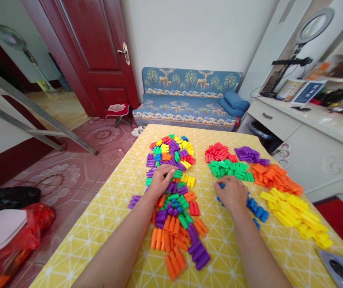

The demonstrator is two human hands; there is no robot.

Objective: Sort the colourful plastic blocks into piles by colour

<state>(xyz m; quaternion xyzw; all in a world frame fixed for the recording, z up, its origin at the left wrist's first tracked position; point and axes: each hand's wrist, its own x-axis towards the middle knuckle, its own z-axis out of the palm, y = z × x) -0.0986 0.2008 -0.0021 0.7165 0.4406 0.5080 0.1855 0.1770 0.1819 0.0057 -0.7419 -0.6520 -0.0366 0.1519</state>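
Note:
My left hand (160, 179) reaches into a long mixed pile of small ribbed plastic blocks, its fingers bent and closed at a green block (177, 174). Yellow blocks (188, 180) and purple blocks (134, 201) lie around it. On the right, my right hand (232, 193) is curled over the blue group, with a blue block (221, 186) at its fingertips. More blue blocks (258, 209) show beside that hand; its palm hides others. In the near part of the mixed pile are orange blocks (175, 262) and purple blocks (200, 254).
Single-colour heaps surround the right hand: green (228, 169), red (218, 152), purple (251, 155), orange (276, 178) and yellow (297, 216). All lie on a yellow patterned tablecloth (99, 228). A blue sofa (189, 102) stands beyond, and a white cabinet (318, 156) is at right.

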